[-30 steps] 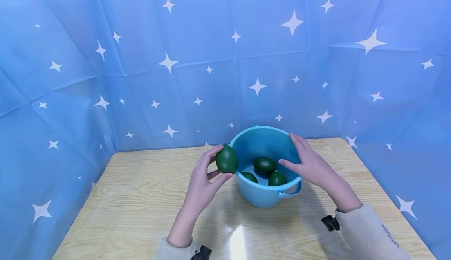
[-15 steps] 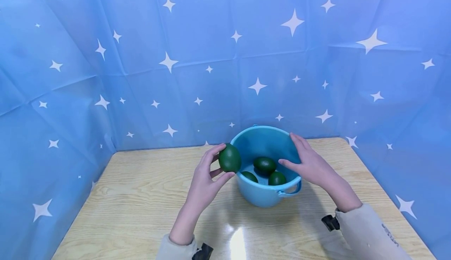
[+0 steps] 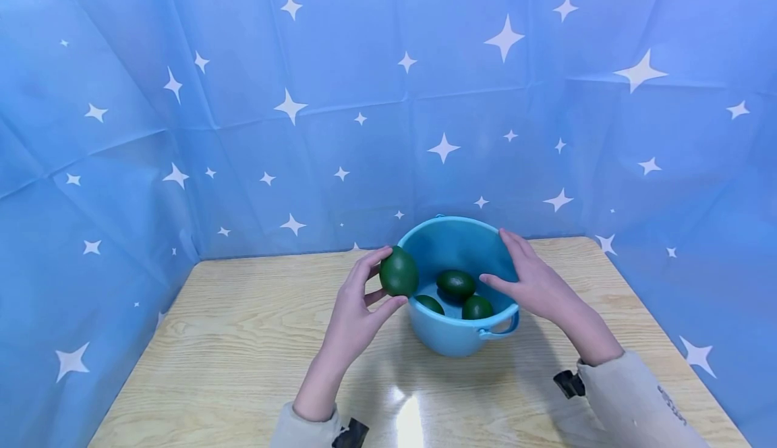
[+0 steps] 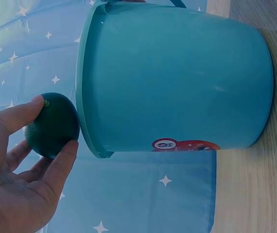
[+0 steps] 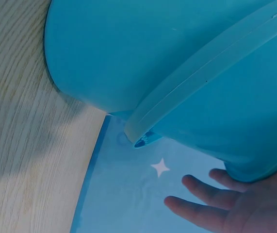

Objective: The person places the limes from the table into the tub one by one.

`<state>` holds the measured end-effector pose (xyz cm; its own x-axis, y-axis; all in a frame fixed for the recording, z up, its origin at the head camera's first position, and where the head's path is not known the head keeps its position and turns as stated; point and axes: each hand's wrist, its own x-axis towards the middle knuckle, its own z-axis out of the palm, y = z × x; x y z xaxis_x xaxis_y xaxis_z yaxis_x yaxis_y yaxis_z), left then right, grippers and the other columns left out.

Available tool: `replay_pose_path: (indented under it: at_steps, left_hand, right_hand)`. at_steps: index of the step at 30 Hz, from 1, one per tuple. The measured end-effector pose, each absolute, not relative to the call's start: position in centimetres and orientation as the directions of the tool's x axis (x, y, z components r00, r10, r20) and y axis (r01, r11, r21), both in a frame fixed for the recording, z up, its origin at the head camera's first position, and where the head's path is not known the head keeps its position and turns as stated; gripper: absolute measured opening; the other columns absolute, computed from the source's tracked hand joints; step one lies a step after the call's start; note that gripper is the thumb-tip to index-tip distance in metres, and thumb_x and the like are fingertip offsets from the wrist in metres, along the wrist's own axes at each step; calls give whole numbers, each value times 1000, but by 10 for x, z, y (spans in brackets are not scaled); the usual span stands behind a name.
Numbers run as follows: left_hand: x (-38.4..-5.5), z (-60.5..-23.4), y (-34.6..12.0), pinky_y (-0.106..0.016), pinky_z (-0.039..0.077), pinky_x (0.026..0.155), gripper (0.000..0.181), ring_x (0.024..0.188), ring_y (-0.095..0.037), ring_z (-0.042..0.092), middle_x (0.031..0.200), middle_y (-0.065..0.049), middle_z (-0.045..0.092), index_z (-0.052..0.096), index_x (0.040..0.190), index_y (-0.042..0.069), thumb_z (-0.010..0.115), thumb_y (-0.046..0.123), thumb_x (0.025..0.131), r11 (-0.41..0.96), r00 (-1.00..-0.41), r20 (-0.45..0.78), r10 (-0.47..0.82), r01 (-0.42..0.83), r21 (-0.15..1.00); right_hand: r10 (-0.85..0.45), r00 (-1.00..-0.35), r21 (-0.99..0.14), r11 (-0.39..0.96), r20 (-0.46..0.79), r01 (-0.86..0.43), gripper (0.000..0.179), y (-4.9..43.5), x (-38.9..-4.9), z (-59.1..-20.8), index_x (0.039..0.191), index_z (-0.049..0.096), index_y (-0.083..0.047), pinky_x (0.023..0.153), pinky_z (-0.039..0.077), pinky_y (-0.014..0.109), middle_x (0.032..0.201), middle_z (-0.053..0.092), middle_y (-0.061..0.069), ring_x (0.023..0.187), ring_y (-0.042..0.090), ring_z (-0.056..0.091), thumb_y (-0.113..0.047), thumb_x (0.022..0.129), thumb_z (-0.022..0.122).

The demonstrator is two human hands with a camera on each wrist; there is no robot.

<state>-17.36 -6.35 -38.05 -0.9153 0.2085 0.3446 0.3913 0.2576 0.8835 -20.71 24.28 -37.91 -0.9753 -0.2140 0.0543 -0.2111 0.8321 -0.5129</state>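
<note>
My left hand (image 3: 357,303) pinches a dark green avocado (image 3: 398,272) between thumb and fingertips. The avocado stands at the left rim of a light blue bucket (image 3: 450,337), overlapping it in the head view; in the left wrist view, its stem end (image 4: 46,103) shows by a fingertip. Inside the bucket lie three more avocados: one at the back (image 3: 456,285), one at the front right (image 3: 477,308) and one partly hidden by the left wall (image 3: 430,304). My right hand (image 3: 537,281) rests at the bucket's right rim, thumb over the inside, straight fingers (image 5: 196,213) along the outside.
The bucket stands on a light wooden table (image 3: 243,347), toward its back right. Its handle (image 3: 504,330) hangs down at the front right. A blue cloth with white stars (image 3: 340,63) hangs behind and at both sides of the table.
My left hand has moved a little to the right with the avocado, closer over the bucket's left rim. The right hand and the bucket have stayed in place.
</note>
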Motion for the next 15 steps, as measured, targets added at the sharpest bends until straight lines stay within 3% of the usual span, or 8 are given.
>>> replay_pose_path:
  at_steps: [5,15]
  left_hand:
    - [-174,-380,-62,-46,57,95,70,134,-29,52,151,0,46,46,147,24,78,12,86,246,-915,342,213,389,888]
    - [-174,-381,-60,-37,58,94,69,134,-29,53,151,-1,46,46,147,25,78,13,86,256,-914,342,216,391,884]
  right_hand:
    - [-214,-975,-514,831,57,-212,98,243,-207,-380,159,8,0,101,41,75,162,17,29,140,58,29,-53,94,61]
    - [-214,-975,-521,827,55,-210,98,244,-207,-380,159,8,-1,101,41,74,162,16,29,140,57,30,-53,95,61]
